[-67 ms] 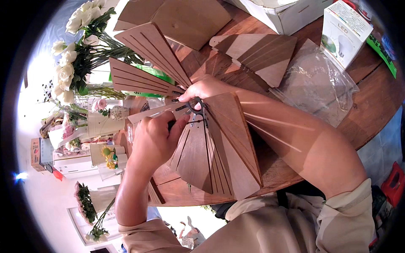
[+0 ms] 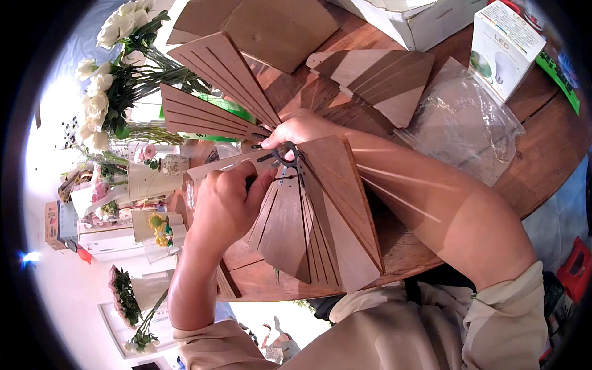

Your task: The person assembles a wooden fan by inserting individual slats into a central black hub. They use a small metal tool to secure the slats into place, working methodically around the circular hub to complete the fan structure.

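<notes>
Clamping a black ring hub (image 2: 291,164), already fanned with slotted panels (image 2: 280,231), in the right hand (image 2: 301,128); curling the left hand (image 2: 228,197) beside it, unclear whether gripping; leaving loose wooden blades (image 2: 382,77) beyond both

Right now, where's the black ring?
In the head view, the black ring is slightly up and left of centre, between the left hand and right hand, with wooden panels fanned around it.

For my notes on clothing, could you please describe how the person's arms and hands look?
The left hand and right hand wear no gloves, and the forearms are bare; I see no ring, watch or bracelet. Loose beige sleeves end near the elbows.
</notes>
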